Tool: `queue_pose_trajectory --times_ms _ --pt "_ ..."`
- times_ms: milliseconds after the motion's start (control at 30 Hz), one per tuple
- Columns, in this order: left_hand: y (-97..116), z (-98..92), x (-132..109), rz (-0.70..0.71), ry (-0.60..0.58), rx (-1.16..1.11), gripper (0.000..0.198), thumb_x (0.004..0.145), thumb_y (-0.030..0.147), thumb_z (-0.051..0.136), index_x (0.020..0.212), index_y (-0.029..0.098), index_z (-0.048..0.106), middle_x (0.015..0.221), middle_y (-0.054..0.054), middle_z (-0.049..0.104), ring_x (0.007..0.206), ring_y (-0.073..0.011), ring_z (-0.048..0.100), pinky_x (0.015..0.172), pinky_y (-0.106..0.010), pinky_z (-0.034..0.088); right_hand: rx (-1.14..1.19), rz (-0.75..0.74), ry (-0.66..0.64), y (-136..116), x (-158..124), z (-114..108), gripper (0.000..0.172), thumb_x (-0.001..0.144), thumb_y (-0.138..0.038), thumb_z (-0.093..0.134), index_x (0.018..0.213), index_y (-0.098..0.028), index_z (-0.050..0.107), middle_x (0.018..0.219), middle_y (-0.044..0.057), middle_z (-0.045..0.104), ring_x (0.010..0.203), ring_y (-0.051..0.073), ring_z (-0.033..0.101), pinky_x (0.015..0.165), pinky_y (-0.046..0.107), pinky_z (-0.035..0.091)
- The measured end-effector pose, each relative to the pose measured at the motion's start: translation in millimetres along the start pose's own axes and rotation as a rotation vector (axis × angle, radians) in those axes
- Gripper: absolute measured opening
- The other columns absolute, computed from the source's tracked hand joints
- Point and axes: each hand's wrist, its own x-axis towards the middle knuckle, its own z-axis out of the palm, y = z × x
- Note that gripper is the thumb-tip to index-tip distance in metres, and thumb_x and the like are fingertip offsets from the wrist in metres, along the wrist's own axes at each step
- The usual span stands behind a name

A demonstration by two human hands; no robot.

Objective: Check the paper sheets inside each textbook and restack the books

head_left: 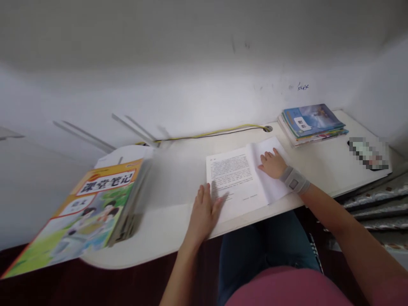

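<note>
An open book [236, 178] lies on the white desk in front of me, with a page of printed text on its left side and a blank white page on its right. My right hand [273, 164] rests flat on the blank page, fingers spread, and a grey band [295, 180] is around that wrist. At the book's lower left edge is my left hand [204, 212], its fingers stretched out and the thumb over the printed page. Neither hand grips anything.
A tall stack of books topped by a colourful workbook [92, 208] stands on the left. Farther right are a smaller pile of books [314, 121] and a pixelated phone-like object [368, 154]. A yellow cable [204, 134] runs along the back of the desk [165, 225].
</note>
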Motion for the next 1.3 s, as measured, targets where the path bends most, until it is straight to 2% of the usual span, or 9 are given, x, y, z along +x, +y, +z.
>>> queue_pose_trajectory --times_ms 133,367,567,733,867,967,1100,1233,1300 --pt "0 -3.4 -2 0.004 -0.002 0.020 0.069 0.090 0.051 0.036 0.142 0.007 0.027 0.146 -0.025 0.030 0.137 -0.0342 0.024 0.106 -0.055 0.030 -0.069 0.010 0.077 4 -1 6 0.054 0.093 -0.043 0.037 0.124 -0.002 0.052 0.127 0.024 0.055 0.133 0.031 0.034 0.109 0.055 0.014" --pt "9 -10.7 -2 -0.068 -0.015 -0.081 0.065 0.090 0.049 0.036 0.141 0.008 0.031 0.146 -0.020 0.034 0.137 -0.0308 0.025 0.110 -0.052 0.027 -0.016 0.072 0.059 6 2 2 0.051 0.094 -0.040 0.036 0.123 -0.001 0.052 0.124 0.024 0.057 0.129 0.031 0.039 0.107 0.056 0.018" --pt "16 -20.9 -1 -0.291 0.029 -0.229 0.056 0.091 0.043 0.037 0.140 0.017 0.035 0.142 -0.015 0.042 0.128 -0.0275 0.043 0.105 -0.046 0.037 0.087 -0.100 0.197 -25 -38 -1 0.052 0.093 -0.044 0.039 0.130 -0.008 0.048 0.136 0.021 0.047 0.130 0.031 0.037 0.108 0.055 0.018" --pt "24 -26.7 -2 -0.310 0.067 -0.299 0.052 0.088 0.040 0.043 0.134 0.015 0.044 0.141 -0.013 0.044 0.128 -0.0268 0.043 0.108 -0.046 0.033 0.091 -0.074 0.124 -15 -69 -1 0.056 0.092 -0.046 0.039 0.124 -0.002 0.051 0.128 0.025 0.053 0.120 0.032 0.048 0.102 0.052 0.029" --pt "23 -27.5 -7 -0.462 0.176 -0.492 0.045 0.088 0.037 0.043 0.126 0.016 0.052 0.134 -0.012 0.053 0.124 -0.0242 0.048 0.108 -0.044 0.034 0.115 -0.113 0.178 -22 -90 0 0.055 0.091 -0.047 0.042 0.123 -0.003 0.052 0.125 0.024 0.056 0.117 0.030 0.051 0.103 0.048 0.030" --pt "17 -28.8 -7 -0.544 0.132 -0.644 0.050 0.084 0.037 0.049 0.128 0.013 0.050 0.135 -0.014 0.051 0.123 -0.0239 0.050 0.106 -0.041 0.037 0.122 -0.106 0.210 -36 -104 5 0.059 0.089 -0.049 0.045 0.122 -0.001 0.053 0.124 0.026 0.056 0.118 0.032 0.050 0.103 0.049 0.030" --pt "10 -41.6 1 -0.542 0.034 -0.683 0.055 0.078 0.039 0.055 0.125 0.011 0.050 0.129 -0.016 0.056 0.113 -0.0236 0.057 0.099 -0.040 0.044 0.120 -0.063 0.230 -46 -108 15 0.061 0.087 -0.049 0.048 0.123 0.000 0.052 0.125 0.028 0.054 0.120 0.034 0.049 0.100 0.047 0.036" --pt "15 -56.0 11 -0.540 -0.070 -0.641 0.058 0.077 0.042 0.053 0.123 0.008 0.049 0.116 -0.017 0.062 0.078 -0.0177 0.066 0.071 -0.032 0.053 0.109 -0.042 0.238 -51 -106 19 0.063 0.085 -0.048 0.053 0.122 0.002 0.053 0.125 0.030 0.054 0.119 0.036 0.050 0.098 0.046 0.039" --pt "17 -58.7 17 -0.505 -0.137 -0.508 0.048 0.078 0.040 0.049 0.114 0.008 0.055 0.092 -0.011 0.069 0.060 -0.0151 0.062 0.059 -0.029 0.050 0.110 -0.032 0.241 -54 -106 19 0.063 0.085 -0.048 0.053 0.122 0.003 0.053 0.124 0.031 0.054 0.118 0.037 0.050 0.098 0.047 0.040"
